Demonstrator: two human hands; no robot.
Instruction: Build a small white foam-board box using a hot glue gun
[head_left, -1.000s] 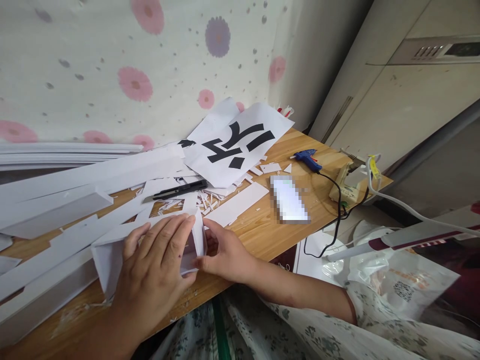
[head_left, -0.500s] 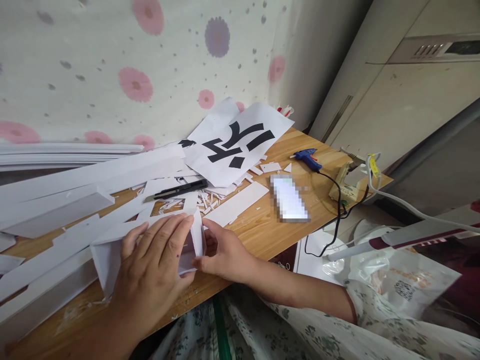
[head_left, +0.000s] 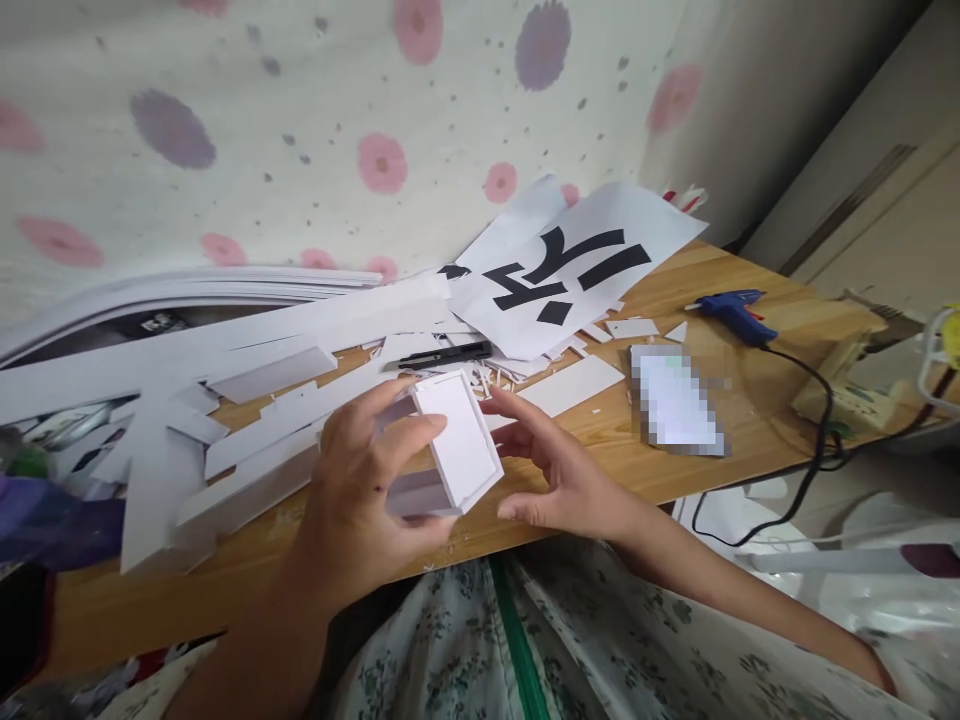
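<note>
A small white board box (head_left: 466, 450) is tilted above the front edge of the wooden table, its flat end panel facing up and right. My left hand (head_left: 367, 480) grips it, thumb on the panel's edge and fingers around the sides. Just right of the box is my right hand (head_left: 551, 465), thumb and fingers apart with nothing between them; its index fingertip is close to the box's edge. Behind the box lies a black cutter knife (head_left: 444, 355) on white scraps.
Long white strips (head_left: 262, 430) spread over the table's left. A sheet with black characters (head_left: 570, 275) lies at the back. Toward the right are a blurred phone (head_left: 677, 400) and a blue glue gun (head_left: 739, 314) with its cable. A purple object (head_left: 60, 520) sits far left.
The view has swung left, so the table items appear further right. The box has been turned to show its end panel. My right hand has let go of it and opened.
</note>
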